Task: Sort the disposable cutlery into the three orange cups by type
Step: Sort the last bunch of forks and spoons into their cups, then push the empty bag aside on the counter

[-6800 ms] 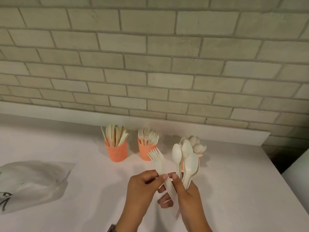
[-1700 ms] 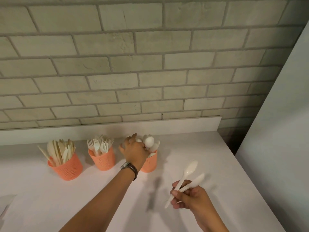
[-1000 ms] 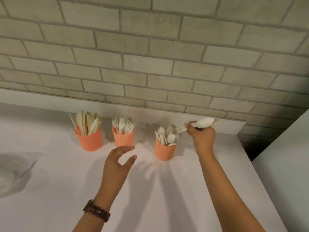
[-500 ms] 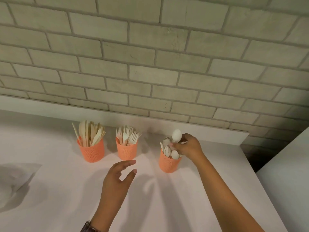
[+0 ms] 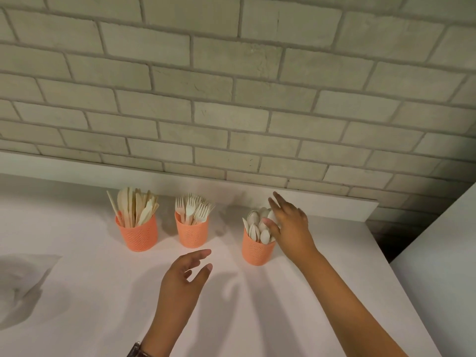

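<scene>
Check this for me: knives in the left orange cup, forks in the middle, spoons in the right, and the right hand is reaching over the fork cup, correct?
No. The head view shows the right hand over the spoon cup, not the fork cup. The rest is right: knives left, forks middle, spoons right.

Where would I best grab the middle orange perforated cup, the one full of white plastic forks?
Probably round the bare lower wall of the middle orange perforated cup, from the front: it stands upright, white plastic forks fan above its rim blocking the top, with gaps on both sides.
</scene>
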{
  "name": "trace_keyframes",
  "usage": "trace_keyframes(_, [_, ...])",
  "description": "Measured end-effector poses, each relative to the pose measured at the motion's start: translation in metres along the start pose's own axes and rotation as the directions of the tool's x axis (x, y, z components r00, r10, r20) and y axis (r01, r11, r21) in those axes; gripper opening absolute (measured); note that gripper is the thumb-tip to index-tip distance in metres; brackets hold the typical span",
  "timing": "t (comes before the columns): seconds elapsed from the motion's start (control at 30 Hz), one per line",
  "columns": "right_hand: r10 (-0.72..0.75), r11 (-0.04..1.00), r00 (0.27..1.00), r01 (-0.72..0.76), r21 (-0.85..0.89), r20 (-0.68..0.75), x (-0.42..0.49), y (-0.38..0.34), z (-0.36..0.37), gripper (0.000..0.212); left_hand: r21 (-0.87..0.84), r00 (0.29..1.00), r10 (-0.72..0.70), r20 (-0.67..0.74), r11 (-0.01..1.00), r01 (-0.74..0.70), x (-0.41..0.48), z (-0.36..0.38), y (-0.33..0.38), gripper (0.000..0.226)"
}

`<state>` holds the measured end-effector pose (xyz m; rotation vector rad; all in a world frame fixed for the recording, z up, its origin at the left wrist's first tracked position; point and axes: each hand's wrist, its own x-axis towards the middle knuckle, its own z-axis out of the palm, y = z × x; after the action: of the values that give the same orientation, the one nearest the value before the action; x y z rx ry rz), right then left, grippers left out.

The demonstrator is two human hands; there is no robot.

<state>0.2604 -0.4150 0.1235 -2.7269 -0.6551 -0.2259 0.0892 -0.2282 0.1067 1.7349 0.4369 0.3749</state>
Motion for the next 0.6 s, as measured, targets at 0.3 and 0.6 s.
trace_keyframes(0.3, [-0.09, 0.995, 0.989, 0.084, 0.056, 0.118, -0.018, -0.022, 0.008, 0.074, 0.03, 0.999, -0.006, -0.04, 1.0, 0.007, -0.011, -0.025, 0.008, 0.023])
trace_keyframes(0.6, [-0.314, 0.931, 0.938, 0.275, 0.239, 0.145, -0.072, -0.13, 0.049, 0.075, 0.06, 0.976, -0.072, -0.204, 0.995, 0.086, -0.019, -0.129, -0.028, 0.023])
